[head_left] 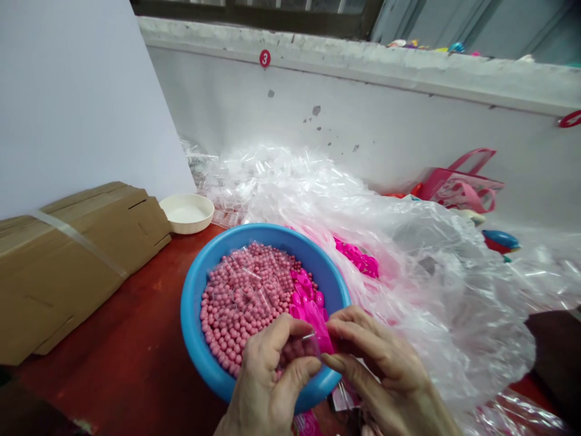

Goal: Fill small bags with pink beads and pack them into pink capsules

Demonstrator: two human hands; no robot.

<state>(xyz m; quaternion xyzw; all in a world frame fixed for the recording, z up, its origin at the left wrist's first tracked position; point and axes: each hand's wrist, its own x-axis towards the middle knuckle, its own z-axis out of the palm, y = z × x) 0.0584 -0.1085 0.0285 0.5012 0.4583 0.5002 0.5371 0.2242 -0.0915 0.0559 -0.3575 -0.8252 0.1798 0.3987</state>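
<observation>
While our left hand (269, 378) pinches a small clear case (309, 346) between thumb and finger, our right hand (391, 358) grips a bright pink piece (321, 332) beside it, both above the near right side of the blue tub (193, 330) holding pink beads (227, 332).

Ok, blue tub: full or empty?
Part full: pink beads and magenta pieces lie inside the blue tub, below its rim.
</observation>
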